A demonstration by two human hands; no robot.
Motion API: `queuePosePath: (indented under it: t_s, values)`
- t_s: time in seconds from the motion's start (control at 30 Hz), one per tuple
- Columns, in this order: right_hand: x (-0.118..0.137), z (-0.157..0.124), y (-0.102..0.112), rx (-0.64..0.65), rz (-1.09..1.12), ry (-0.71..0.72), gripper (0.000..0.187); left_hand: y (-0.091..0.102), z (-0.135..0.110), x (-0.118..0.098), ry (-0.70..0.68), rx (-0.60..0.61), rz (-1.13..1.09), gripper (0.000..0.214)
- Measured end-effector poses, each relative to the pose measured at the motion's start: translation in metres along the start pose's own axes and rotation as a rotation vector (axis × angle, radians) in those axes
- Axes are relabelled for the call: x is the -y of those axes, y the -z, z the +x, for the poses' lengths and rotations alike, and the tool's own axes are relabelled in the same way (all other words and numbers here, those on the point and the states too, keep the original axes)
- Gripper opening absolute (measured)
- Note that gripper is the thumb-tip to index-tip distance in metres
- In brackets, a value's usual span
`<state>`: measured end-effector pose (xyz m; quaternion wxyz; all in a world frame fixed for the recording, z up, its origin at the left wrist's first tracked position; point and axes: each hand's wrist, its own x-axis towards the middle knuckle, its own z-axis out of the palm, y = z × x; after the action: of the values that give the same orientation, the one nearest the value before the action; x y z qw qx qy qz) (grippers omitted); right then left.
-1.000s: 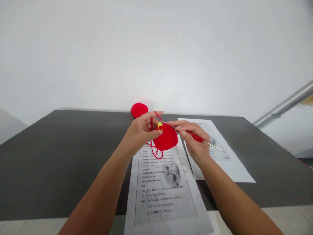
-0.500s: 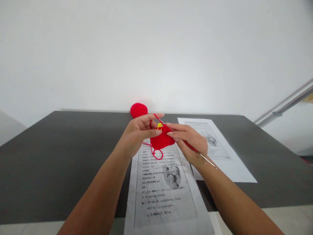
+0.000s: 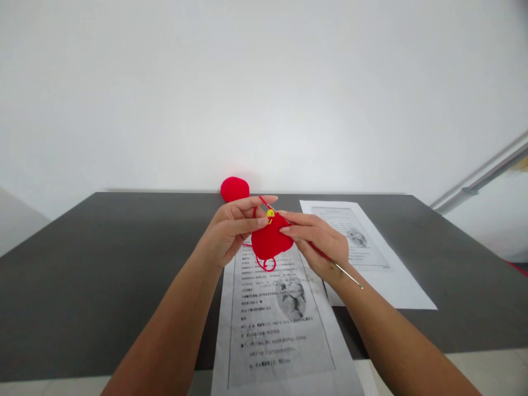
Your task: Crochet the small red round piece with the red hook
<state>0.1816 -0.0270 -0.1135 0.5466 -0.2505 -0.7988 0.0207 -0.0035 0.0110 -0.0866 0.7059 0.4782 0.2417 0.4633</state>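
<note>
Between both hands hangs a red crochet piece point(image 3: 272, 241), with a yellow stitch marker point(image 3: 270, 213) at its upper edge. My left hand point(image 3: 231, 226) pinches the piece's left side near the marker, its index finger stretched out with red yarn point(image 3: 263, 201) running over it. My right hand point(image 3: 324, 239) is closed around a crochet hook point(image 3: 348, 276) with a red grip; its fingertips also touch the piece's right edge. The hook's tip lies close to the top edge and the taut yarn. A loose yarn tail point(image 3: 270, 265) loops below the piece.
A red ball of yarn point(image 3: 235, 188) rests at the back of the dark table point(image 3: 124, 275), near the white wall. Under my hands lies a printed sheet point(image 3: 268, 341) reaching over the front edge. A second printed sheet point(image 3: 396, 286) lies to the right.
The crochet piece has turned slightly and more of its face shows. My left thumb has shifted a little left along it. The hook has tilted slightly, its rear end a bit lower.
</note>
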Motion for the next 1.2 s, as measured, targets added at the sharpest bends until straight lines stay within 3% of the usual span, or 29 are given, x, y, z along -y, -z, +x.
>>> queuePosePath:
  t_s: [0.7, 1.2]
  values:
    - [-0.0015, -0.0005, 0.0003, 0.003, 0.007, 0.004, 0.028, -0.002, -0.0019, 0.0016, 0.001, 0.023, 0.032, 0.044]
    - [-0.0048, -0.0049, -0.0013, 0.034, -0.01, -0.01, 0.028, -0.0041, 0.0004, 0.0029, -0.043, -0.061, 0.085, 0.045]
